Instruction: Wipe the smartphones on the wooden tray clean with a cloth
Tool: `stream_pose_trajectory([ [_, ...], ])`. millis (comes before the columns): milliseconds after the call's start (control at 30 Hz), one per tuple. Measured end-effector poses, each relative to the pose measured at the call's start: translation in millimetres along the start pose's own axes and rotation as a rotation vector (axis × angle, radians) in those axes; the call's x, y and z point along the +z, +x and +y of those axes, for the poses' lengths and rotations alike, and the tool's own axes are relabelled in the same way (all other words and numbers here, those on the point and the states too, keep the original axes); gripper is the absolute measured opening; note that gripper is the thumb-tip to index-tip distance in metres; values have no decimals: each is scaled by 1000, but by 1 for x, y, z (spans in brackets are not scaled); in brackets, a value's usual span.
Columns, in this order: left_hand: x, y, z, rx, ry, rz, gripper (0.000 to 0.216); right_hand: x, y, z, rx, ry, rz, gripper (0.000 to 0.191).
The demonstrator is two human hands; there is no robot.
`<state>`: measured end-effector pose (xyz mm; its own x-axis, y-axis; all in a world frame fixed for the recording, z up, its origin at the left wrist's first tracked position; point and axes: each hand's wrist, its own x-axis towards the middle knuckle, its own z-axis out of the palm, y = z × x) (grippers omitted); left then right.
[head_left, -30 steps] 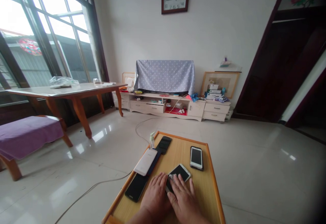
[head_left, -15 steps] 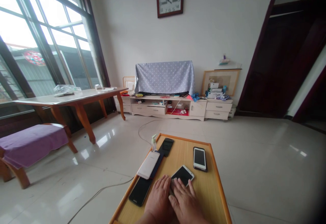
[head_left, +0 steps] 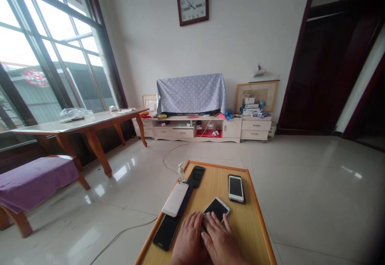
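A white phone [head_left: 217,208] with a dark screen lies at a slant on the small wooden table. The fingers of my right hand [head_left: 221,239] stretch out, slightly spread, over its near end. Close beside it, my left hand [head_left: 189,235] lies palm down with its fingers straight and close together. Between the two hands shows a small greyish thing [head_left: 203,225], mostly covered, whose kind I cannot tell. Left of my left hand is a black phone [head_left: 166,231]. A pale pink phone [head_left: 176,198] rests above it, on a dark blue flat item [head_left: 187,200].
Farther up the wooden table [head_left: 219,172] lie another black phone [head_left: 197,176] and a white phone in a dark case [head_left: 236,188]. A pump bottle [head_left: 181,172] stands by the left edge. A cable [head_left: 126,231] runs across the floor on the left.
The view has tilted and shifted slightly. Both hands stay at nearly the same place by the white phone, and the other phones lie as before.
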<state>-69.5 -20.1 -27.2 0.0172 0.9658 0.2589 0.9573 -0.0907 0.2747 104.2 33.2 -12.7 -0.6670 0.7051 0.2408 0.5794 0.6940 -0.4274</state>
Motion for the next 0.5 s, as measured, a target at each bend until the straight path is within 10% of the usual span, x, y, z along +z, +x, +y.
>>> stream_pose_trajectory([
  [167,-10,0,12,26,-16,88,66,-6,12,29,209,-63,79,59],
  [500,-13,4,14,-33,0,104,73,7,12,29,121,23,87,59],
])
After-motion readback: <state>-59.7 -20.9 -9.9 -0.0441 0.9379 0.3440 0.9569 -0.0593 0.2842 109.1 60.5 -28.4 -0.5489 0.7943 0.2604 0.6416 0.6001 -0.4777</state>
